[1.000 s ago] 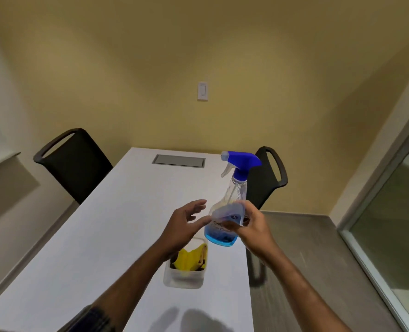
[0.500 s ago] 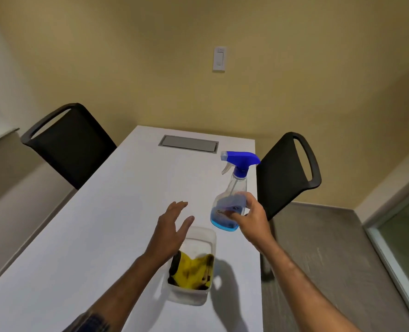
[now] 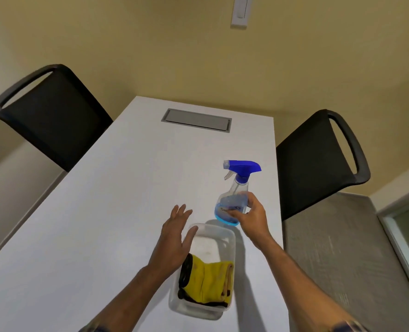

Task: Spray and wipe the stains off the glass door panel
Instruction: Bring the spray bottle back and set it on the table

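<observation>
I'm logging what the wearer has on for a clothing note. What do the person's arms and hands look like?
Both hands, left hand and right hand, are bare: no gloves, and no rings or watch that I can make out. The forearms are uncovered. Dark, patterned-looking sleeve edges show only at the bottom of the frame, too blurred to describe further.

Both forearms are bare; a dark patterned sleeve edge [image 3: 91, 328] shows at the left arm, and a dark cuff [image 3: 347, 327] at the right.

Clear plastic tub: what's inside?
The clear plastic tub holds a folded yellow cloth with dark edging at its near end; the far half looks bare. Anything beneath the cloth is hidden.
</observation>
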A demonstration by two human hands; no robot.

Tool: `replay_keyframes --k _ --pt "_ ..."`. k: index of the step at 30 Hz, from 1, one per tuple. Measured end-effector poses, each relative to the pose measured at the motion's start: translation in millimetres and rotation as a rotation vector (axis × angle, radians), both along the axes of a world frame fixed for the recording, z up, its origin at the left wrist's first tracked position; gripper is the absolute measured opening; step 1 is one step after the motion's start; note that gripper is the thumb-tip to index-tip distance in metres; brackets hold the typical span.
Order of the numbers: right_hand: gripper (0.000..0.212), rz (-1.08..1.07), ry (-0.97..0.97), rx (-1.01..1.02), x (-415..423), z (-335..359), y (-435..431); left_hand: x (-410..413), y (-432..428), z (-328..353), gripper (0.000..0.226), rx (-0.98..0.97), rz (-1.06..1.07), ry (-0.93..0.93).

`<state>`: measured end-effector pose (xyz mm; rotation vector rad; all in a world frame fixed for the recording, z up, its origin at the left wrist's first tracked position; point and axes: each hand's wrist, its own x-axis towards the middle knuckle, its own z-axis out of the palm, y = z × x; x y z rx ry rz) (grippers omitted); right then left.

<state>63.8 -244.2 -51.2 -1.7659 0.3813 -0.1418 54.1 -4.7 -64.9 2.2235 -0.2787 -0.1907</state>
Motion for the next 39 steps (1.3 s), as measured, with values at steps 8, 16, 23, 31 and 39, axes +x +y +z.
replay_keyframes --k 8,16,23,31,39 --pt "0.044 -0.003 0.073 0.006 19 -34 7 3 5 -24 0.062 0.032 -0.001 0.021" --pt "0.051 0.014 0.116 -0.024 26 -49 9 1 6 -33 0.053 0.045 -0.009 0.042" --pt "0.05 0.02 0.129 -0.034 27 -54 6 0 2 -43 0.048 0.046 -0.033 0.025" --pt "0.071 0.05 0.224 -0.088 18 -39 1 -2 3 -49 0.047 0.062 -0.032 0.067" --pt "0.016 -0.25 -0.031 -0.269 -72 -8 51 -20 0 -51 0.058 0.109 -0.059 0.012"
